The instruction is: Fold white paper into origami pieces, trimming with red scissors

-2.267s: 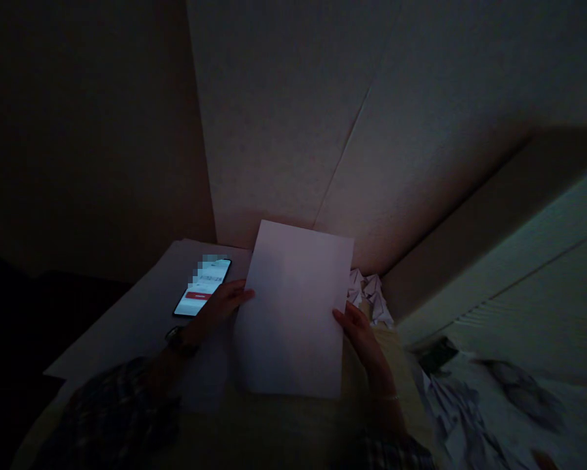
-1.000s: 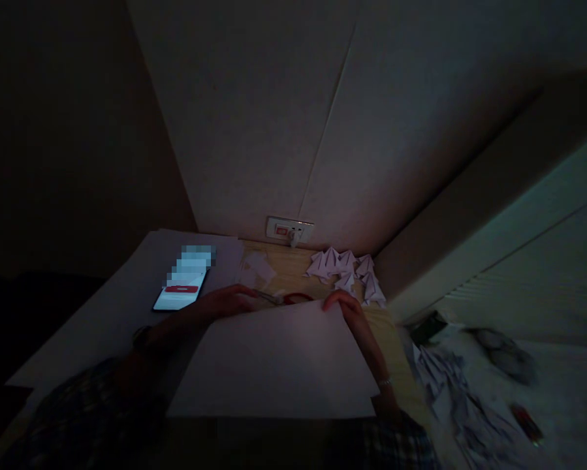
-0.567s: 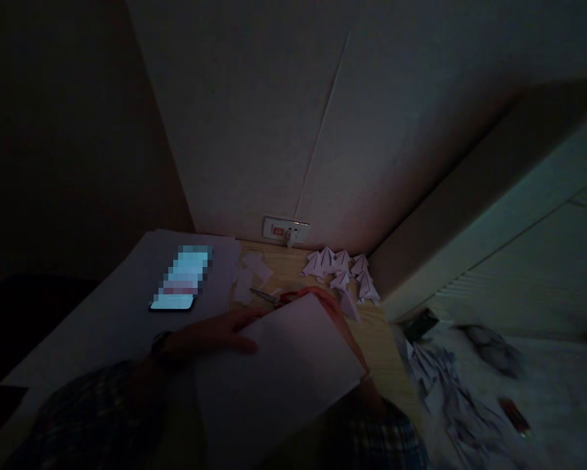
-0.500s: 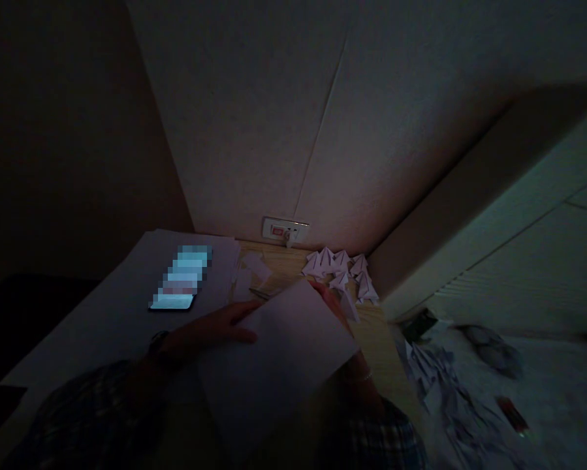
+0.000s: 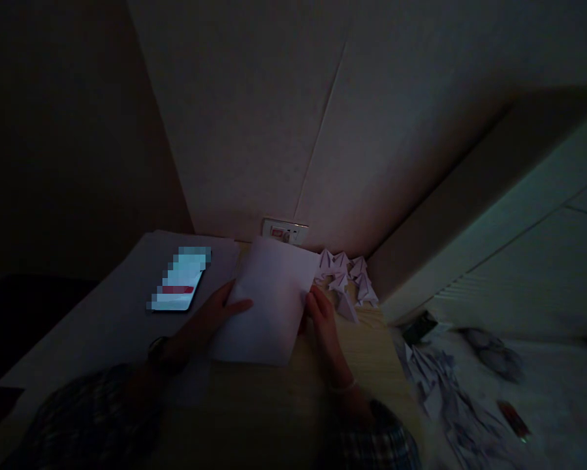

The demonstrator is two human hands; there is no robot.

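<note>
A white sheet of paper [image 5: 268, 303] is held up over the wooden table, slightly tilted and bowed. My left hand [image 5: 219, 310] grips its left edge, thumb on the near face and the other fingers hidden behind. At the right edge my right hand [image 5: 318, 310] pinches the sheet between thumb and fingers. Just beyond the right hand stand several folded paper pieces [image 5: 341, 264] with pointed tops. To the left, a lit phone [image 5: 180, 281] lies on large white sheets [image 5: 126, 287].
A wall socket [image 5: 284, 231] with a plug sits low on the wall behind the table [image 5: 371, 352]. Below the table's right edge lie a heap of folded papers [image 5: 450, 398], a red-and-dark object [image 5: 513, 420] and a grey bundle [image 5: 491, 352]. The room is dim.
The sheet has turned more upright and shifted up and left, now covering the small paper scraps. My right hand has come from behind the sheet to its right edge. The phone's screen has changed.
</note>
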